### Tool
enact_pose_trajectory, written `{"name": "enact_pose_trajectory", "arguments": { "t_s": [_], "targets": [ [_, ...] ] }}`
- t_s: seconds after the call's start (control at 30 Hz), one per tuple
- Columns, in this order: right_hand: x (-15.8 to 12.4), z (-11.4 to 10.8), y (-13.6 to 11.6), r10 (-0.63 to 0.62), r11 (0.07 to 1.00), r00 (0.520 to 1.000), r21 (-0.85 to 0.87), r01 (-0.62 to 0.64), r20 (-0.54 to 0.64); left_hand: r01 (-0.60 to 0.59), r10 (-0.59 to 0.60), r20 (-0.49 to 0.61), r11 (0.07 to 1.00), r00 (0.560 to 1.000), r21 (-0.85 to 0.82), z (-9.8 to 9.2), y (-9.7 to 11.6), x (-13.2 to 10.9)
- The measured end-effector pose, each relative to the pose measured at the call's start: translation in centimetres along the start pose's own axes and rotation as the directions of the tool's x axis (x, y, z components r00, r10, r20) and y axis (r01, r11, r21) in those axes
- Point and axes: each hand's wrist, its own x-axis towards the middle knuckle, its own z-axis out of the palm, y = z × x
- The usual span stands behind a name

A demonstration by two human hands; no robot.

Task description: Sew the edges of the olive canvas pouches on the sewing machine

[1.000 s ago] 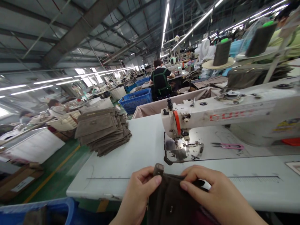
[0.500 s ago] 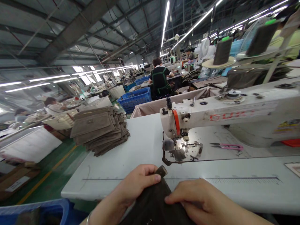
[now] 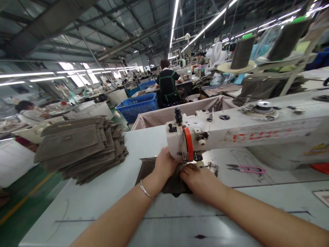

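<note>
Nearest, a ruled line (image 3: pixel 180 218) runs across the pale counter (image 3: pixel 102 200). Both forearms reach forward over it, a silver bracelet (image 3: pixel 146 191) on the left wrist. Dark fabric piece (image 3: pixel 174 185) lies on the counter at the sewing machine (image 3: pixel 218 132), its inner edge under the machine head. Left hand (image 3: pixel 166 164) rests on it, fingertips hidden behind the head; can't make out whether that grip is closed. Right hand (image 3: pixel 196 176) touches the fabric close by, fingers curled near the needle area; whether its grip pinches cloth, can't tell either. Pink-handled snips (image 3: pixel 250 169) lie right of the hands on the machine bed. Stack of similar brown pieces (image 3: pixel 79 149) sits to the left. Beyond: pinkish cloth (image 3: pixel 154 119), blue crate (image 3: pixel 140 106), then a seated co-worker (image 3: pixel 168 84) in a dark top, back turned.
</note>
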Motion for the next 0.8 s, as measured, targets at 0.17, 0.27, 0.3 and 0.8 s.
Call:
{"name": "enact_pose_trajectory", "arguments": {
  "t_s": [0.17, 0.27, 0.3, 0.8],
  "targets": [
    [-2.9, 0.6, 0.6, -0.034, 0.999, 0.999, 0.037, 0.035, -0.037, -0.066, 0.068, 0.027, 0.996, 0.997, -0.059, 0.6, 1.0, -4.1],
    [-3.5, 1.1, 0.7, -0.023, 0.998, 0.997, 0.060, 0.027, -0.070, -0.148, 0.154, 0.055, 0.984, 0.986, -0.102, 0.4, 1.3, -5.9],
    [-3.5, 1.2, 0.7, -0.018, 0.998, 0.997, 0.066, 0.023, -0.079, -0.177, 0.184, 0.064, 0.978, 0.981, -0.110, 0.3, 1.3, -6.2],
    [-2.6, 0.2, 0.5, 0.048, 0.977, 0.993, 0.211, -0.024, -0.111, -0.278, 0.301, 0.146, 0.947, 0.942, -0.160, -0.5, 0.3, -5.2]
  ]
}}
